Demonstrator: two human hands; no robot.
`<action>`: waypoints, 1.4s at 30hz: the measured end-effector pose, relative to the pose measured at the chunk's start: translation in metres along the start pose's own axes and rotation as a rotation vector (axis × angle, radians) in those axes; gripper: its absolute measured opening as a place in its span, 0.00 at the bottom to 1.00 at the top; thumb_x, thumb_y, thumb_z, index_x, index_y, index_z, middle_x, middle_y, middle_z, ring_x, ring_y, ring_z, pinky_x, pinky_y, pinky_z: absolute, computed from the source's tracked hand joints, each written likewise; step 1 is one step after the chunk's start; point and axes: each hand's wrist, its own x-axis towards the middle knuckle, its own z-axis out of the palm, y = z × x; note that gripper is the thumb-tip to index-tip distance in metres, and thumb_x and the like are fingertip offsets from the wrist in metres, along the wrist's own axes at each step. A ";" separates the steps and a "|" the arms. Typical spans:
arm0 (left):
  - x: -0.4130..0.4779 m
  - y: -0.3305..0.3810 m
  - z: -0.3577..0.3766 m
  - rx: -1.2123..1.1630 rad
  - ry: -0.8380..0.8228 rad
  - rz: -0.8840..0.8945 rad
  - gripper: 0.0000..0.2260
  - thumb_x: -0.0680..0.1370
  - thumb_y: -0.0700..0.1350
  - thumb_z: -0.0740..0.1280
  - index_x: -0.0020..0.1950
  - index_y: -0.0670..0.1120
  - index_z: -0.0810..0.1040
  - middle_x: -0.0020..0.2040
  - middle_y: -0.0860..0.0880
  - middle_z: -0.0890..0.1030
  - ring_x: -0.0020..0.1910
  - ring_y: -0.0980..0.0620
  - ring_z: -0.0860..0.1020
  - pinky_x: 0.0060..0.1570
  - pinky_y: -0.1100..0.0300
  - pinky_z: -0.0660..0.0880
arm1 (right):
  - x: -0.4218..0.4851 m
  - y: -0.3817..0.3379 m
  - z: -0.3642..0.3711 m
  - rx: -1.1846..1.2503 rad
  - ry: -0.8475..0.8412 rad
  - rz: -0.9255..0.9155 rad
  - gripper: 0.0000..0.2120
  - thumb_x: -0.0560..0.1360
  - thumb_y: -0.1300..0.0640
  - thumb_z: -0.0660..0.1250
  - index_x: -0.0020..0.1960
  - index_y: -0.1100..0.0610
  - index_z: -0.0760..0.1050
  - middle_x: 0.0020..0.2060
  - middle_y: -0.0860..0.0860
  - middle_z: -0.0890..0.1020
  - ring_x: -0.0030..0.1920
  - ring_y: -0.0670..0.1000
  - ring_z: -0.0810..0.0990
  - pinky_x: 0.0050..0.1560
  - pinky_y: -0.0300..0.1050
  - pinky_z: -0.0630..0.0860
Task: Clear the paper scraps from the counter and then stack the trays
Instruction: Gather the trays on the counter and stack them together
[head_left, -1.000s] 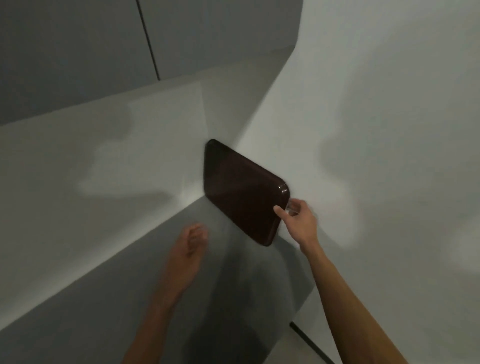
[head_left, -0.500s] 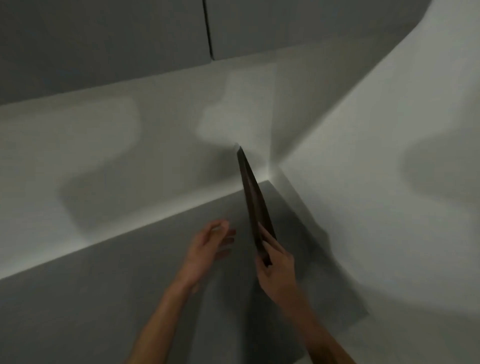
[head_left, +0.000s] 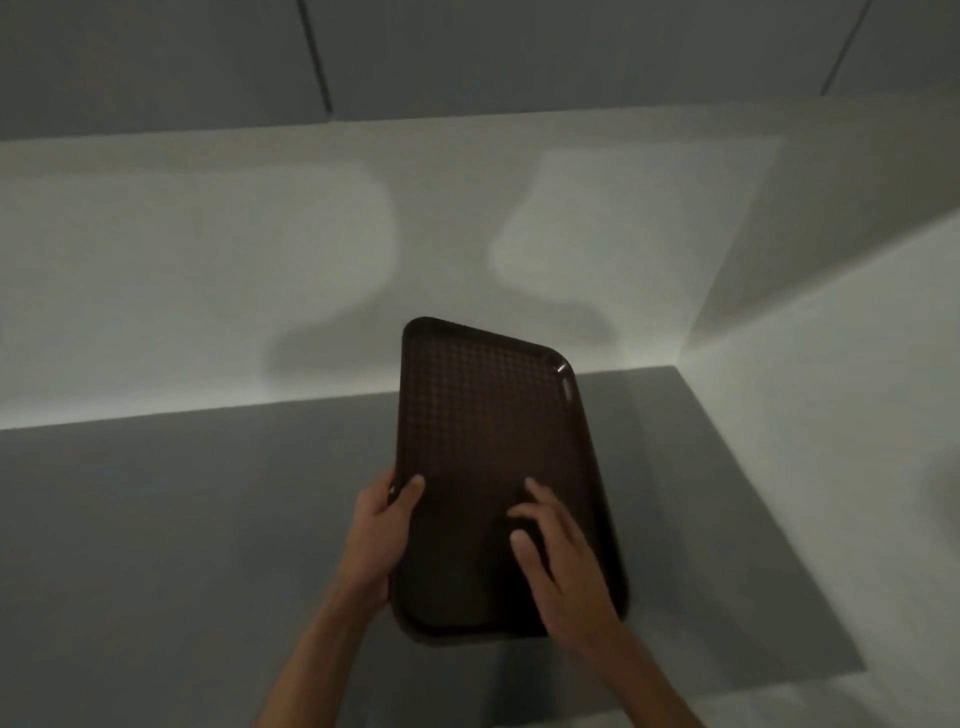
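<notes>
Grey counter (head_left: 182, 519) runs into a corner of pale walls (head_left: 208, 286), with grey cabinet doors (head_left: 519, 52) above. You have 1 dark brown tray (head_left: 483, 415) in front of you, its long side running away from your fingertips toward the back wall. Your left hand (head_left: 379, 535) grips its left edge, thumb curled over the rim and the other fingers hidden beneath. Your right hand (head_left: 561, 561) lies flat on the textured inside, fingers straight and spread, to the right of that thumb. Whether the tray touches the counter cannot be told.

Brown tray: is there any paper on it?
No, on the brown tray lie only the spread fingers of the right hand, while the left hand grips its left edge.
</notes>
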 end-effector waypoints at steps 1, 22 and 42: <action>-0.008 0.000 -0.028 -0.016 0.027 -0.005 0.09 0.84 0.39 0.64 0.59 0.42 0.83 0.51 0.45 0.87 0.49 0.47 0.86 0.43 0.58 0.83 | 0.001 -0.006 0.012 -0.086 0.088 0.056 0.17 0.85 0.36 0.56 0.69 0.40 0.71 0.81 0.41 0.62 0.82 0.48 0.60 0.79 0.60 0.64; -0.142 -0.002 -0.565 0.508 0.563 0.060 0.08 0.85 0.53 0.61 0.53 0.53 0.78 0.46 0.54 0.85 0.43 0.58 0.83 0.43 0.55 0.78 | 0.019 -0.296 0.386 0.256 -0.171 0.252 0.15 0.88 0.47 0.53 0.63 0.50 0.75 0.49 0.43 0.80 0.49 0.47 0.79 0.53 0.48 0.75; -0.021 0.009 -0.949 0.707 0.821 -0.015 0.07 0.86 0.49 0.60 0.51 0.51 0.74 0.40 0.52 0.80 0.40 0.51 0.80 0.41 0.50 0.76 | 0.118 -0.505 0.741 0.190 -0.251 0.195 0.12 0.88 0.51 0.55 0.56 0.56 0.75 0.56 0.58 0.84 0.57 0.63 0.82 0.58 0.54 0.75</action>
